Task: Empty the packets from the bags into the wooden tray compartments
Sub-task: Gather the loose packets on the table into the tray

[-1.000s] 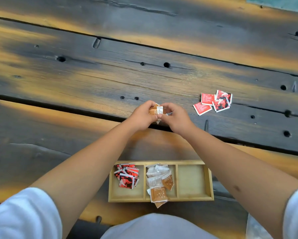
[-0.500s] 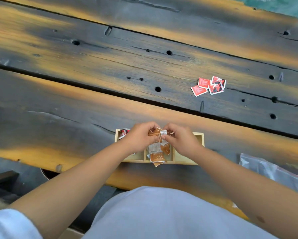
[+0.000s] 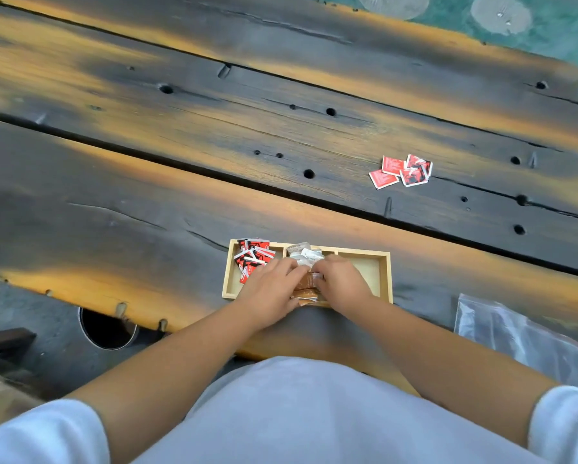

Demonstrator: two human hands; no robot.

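Note:
A wooden tray (image 3: pixel 381 254) with three compartments lies near the table's front edge. Red packets (image 3: pixel 252 256) fill its left compartment. Brown and white packets (image 3: pixel 303 253) sit in the middle one, and the right one shows bare wood. My left hand (image 3: pixel 270 289) and my right hand (image 3: pixel 341 285) meet over the middle compartment, both pinching brown packets (image 3: pixel 306 281) pressed down among the others. Several loose red packets (image 3: pixel 402 170) lie on the table far to the right. A clear plastic bag (image 3: pixel 515 336) lies flat at the right.
The table (image 3: pixel 147 182) is dark weathered planks with gaps, holes and orange patches. A round dark opening (image 3: pixel 105 328) sits below the front edge at left. Green floor (image 3: pixel 548 35) shows beyond the far edge.
Both hands carried the brown packets from mid-table back toward me and lowered them into the tray's middle compartment. The camera view shifted with them.

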